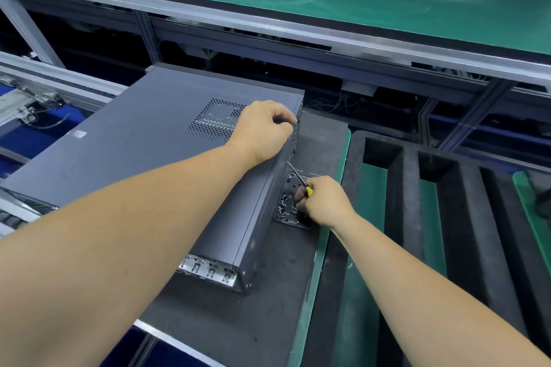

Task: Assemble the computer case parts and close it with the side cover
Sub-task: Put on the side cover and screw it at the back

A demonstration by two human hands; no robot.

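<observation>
Dark grey sheet-metal computer case (143,158) lies flat on the black foam worktop (262,316), perforated side cover already on; my left hand (262,131) curls its grip over the far top edge; right hand (323,202) pinches a yellow-handled screwdriver (300,179) while digging in the small black tray of loose steel screws (286,209); best lift one screw only, keep the case pinned.
</observation>
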